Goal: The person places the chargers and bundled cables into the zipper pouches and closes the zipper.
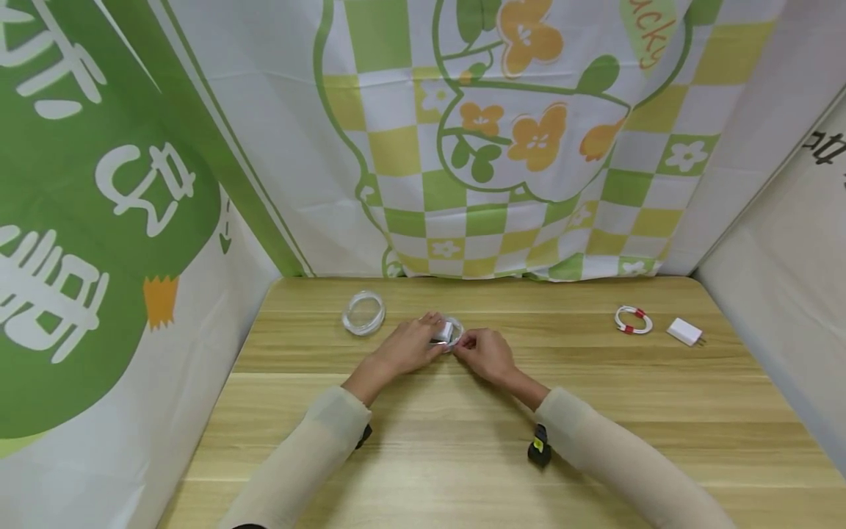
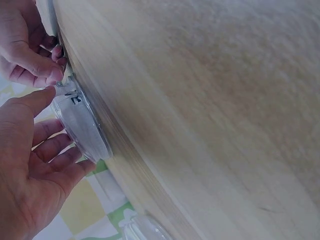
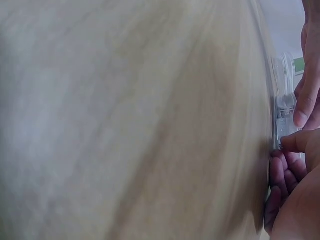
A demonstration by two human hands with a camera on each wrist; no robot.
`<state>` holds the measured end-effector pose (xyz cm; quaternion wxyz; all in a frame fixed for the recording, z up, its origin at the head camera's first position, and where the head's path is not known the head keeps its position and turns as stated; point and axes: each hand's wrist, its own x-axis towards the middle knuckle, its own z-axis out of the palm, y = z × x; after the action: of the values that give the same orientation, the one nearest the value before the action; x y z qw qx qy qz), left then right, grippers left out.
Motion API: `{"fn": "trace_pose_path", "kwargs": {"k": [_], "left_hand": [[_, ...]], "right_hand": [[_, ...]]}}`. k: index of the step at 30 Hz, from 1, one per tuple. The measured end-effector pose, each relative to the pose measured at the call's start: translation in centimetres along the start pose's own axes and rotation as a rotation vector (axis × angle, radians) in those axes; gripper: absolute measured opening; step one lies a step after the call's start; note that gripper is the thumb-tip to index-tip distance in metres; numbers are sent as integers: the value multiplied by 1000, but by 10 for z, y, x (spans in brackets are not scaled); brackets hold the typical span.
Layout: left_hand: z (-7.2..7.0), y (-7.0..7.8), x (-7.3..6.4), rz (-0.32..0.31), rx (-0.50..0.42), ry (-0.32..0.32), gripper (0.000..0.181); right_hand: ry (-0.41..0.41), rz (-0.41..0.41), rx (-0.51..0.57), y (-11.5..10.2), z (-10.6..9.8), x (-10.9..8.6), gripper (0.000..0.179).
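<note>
A clear round plastic case lies on the wooden table, with a white block like a charger plug inside its rim. My left hand grips the case from the left, partly covering it; in the left wrist view, thumb and fingers span the case. From the right, my right hand pinches at the near right edge, thumb and forefinger together. What exactly lies between those fingertips is hidden. Both hands nearly meet in the right wrist view, where the case shows between them.
Left of the hands lies another clear round plastic piece. A coiled white cable with red ties and a white charger plug lie at the right of the table. Printed cloth hangs behind the far edge.
</note>
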<state>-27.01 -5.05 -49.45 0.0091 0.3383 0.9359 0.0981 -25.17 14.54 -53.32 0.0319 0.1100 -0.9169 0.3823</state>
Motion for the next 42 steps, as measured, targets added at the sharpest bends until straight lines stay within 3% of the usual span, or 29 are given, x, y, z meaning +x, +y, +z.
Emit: {"fn": "trace_pose_path", "kwargs": {"k": [11,21,34,42], "left_hand": [[0,2,3,-12,39,15,55],[-1,1,1,4,14,29,54],[1,1,2,-7,47,12,56],[2,-1,0,-7,-37,49,54]], "right_hand": [[-18,-135,-115,3,-14,5,8],[17,-163,-129,9,-22,20,7],[67,-117,-131,14,-21,30,8],[51,-134,-110,16,-19,27,6]]}}
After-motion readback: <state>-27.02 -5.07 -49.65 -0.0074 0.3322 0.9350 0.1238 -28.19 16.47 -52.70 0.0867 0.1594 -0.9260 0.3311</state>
